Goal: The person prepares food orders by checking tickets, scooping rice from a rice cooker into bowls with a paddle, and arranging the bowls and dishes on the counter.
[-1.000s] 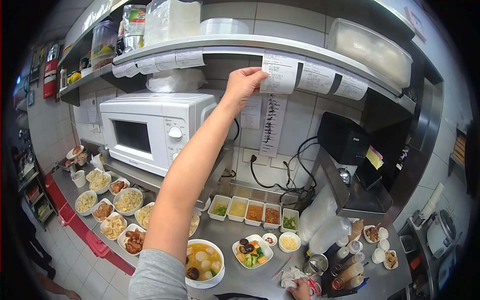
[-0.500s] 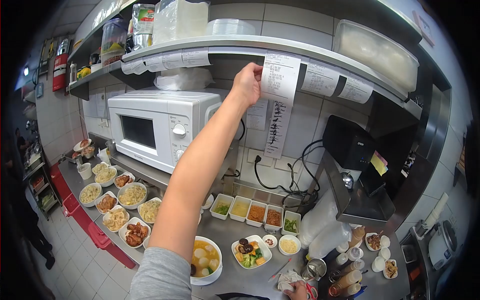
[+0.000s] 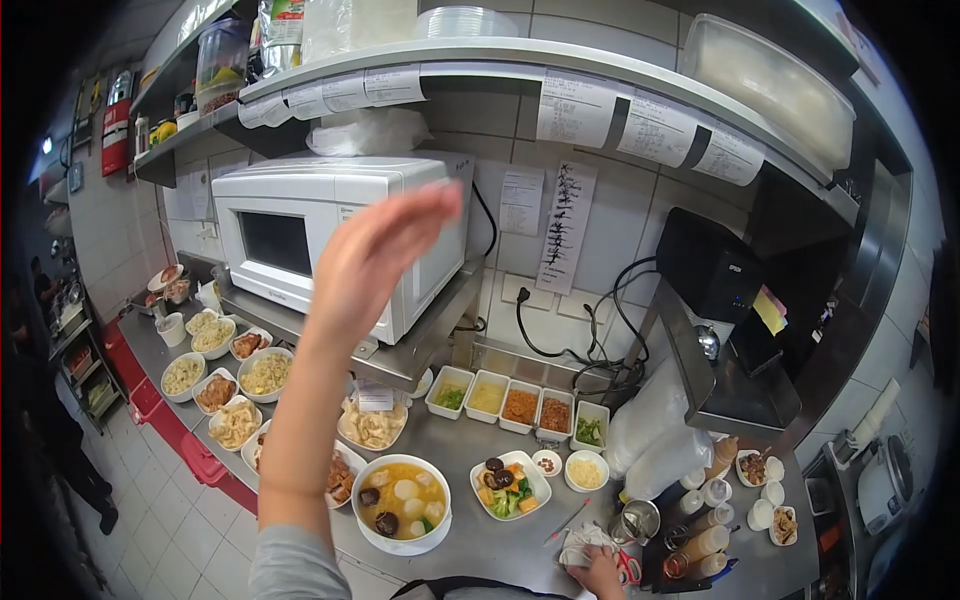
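Note:
My left hand (image 3: 375, 250) is raised in front of the microwave (image 3: 300, 235), slightly blurred, with its fingers stretched out and nothing in them. Paper order tickets (image 3: 574, 108) hang from the shelf rail, to the right of and above that hand. Low at the front of the counter, my right hand (image 3: 602, 574) is closed on a crumpled white cloth (image 3: 580, 542). Red-handled scissors (image 3: 629, 567) lie beside it. A large bowl of soup (image 3: 402, 503) and a square bowl of vegetables and mushrooms (image 3: 510, 487) stand between my arms.
Several bowls of food, including rice (image 3: 265, 374), line the left counter. Small topping containers (image 3: 519, 405) stand along the back. Squeeze bottles (image 3: 706, 542) and a metal cup (image 3: 634, 522) are at right, below a black printer (image 3: 708, 262). A steel shelf (image 3: 640, 85) runs overhead.
My left hand has let go of the ticket on the rail and moved left and down. That ticket now hangs with the others. My right hand stays at the cloth.

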{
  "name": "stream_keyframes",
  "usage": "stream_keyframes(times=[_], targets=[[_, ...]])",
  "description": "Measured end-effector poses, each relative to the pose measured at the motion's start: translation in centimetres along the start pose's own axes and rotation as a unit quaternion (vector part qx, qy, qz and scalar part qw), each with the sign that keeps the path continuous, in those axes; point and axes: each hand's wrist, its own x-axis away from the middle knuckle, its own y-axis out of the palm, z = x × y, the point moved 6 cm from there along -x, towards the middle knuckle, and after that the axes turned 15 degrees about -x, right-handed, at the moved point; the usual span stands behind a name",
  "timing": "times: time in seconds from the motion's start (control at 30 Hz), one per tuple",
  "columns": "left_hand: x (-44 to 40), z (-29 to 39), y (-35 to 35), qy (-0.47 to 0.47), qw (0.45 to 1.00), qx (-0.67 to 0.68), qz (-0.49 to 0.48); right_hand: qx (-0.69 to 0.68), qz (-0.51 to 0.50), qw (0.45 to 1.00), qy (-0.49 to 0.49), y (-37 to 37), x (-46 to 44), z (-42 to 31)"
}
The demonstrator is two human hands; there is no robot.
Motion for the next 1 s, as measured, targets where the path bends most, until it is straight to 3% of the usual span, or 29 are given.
stream_keyframes(times=[0.03, 0.1, 0.2, 0.27, 0.33, 0.37, 0.43, 0.47, 0.5, 0.57, 0.6, 0.67, 0.73, 0.8, 0.83, 0.9, 1.0], targets=[[3.6, 0.2, -0.6, -0.003, 0.999, 0.018, -0.046, 0.002, -0.003, 1.0, 0.002, -0.8, 0.6, -2.0], [11.2, -0.9, -1.7, -0.073, 0.971, 0.054, -0.22, -0.06, 0.14, 0.986, -0.068, -4.4, 2.2, -6.3], [22.4, -4.7, -3.0, -0.294, 0.89, 0.053, -0.345, -0.172, 0.023, 0.964, -0.202, -1.7, -0.3, -8.7], [29.8, -8.3, -3.7, -0.462, 0.824, 0.049, -0.324, -0.264, -0.087, 0.934, -0.223, -0.1, -0.2, -12.6], [36.7, -9.9, -4.5, -0.614, 0.718, -0.019, -0.328, -0.372, -0.219, 0.884, -0.177, 3.4, -0.3, -15.0], [39.2, -10.2, -4.9, -0.629, 0.71, -0.005, -0.317, -0.439, -0.287, 0.842, -0.126, 5.5, -0.1, -15.6], [44.4, -11.5, -6.6, -0.719, 0.614, -0.069, -0.32, -0.469, -0.335, 0.813, -0.085, 7.5, 0.0, -18.1], [46.0, -11.9, -7.1, -0.721, 0.612, -0.063, -0.319, -0.502, -0.365, 0.782, -0.053, 8.4, 0.3, -19.0], [47.0, -12.4, -8.3, -0.719, 0.64, -0.083, -0.258, -0.499, -0.366, 0.784, -0.05, 9.3, 0.2, -19.3], [48.1, -14.2, -10.6, -0.707, 0.69, -0.093, -0.122, -0.623, -0.332, 0.704, 0.082, 12.0, -1.1, -19.0], [48.7, -15.1, -10.7, -0.706, 0.691, -0.094, -0.122, -0.623, -0.332, 0.704, 0.081, 12.8, -1.6, -19.5], [48.2, -17.3, -12.4, -0.628, 0.759, -0.085, 0.148, -0.702, -0.272, 0.649, 0.107, 12.7, -3.1, -21.3], [47.9, -20.4, -12.2, -0.607, 0.773, -0.04, 0.18, -0.697, -0.255, 0.659, 0.121, 12.1, -4.4, -23.7], [47.4, -23.2, -11.3, -0.608, 0.731, 0.113, 0.289, -0.746, -0.308, 0.571, 0.149, 12.3, -5.4, -25.7], [46.6, -24.4, -10.7, -0.589, 0.755, 0.144, 0.248, -0.77, -0.333, 0.53, 0.123, 13.0, -6.4, -26.3], [45.0, -26.4, -9.8, -0.514, 0.787, 0.219, 0.261, -0.775, -0.334, 0.523, 0.118, 14.9, -7.6, -26.4], [42.6, -25.9, -8.8, -0.53, 0.762, 0.286, 0.238, -0.772, -0.329, 0.524, 0.15, 15.4, -8.0, -26.2]])
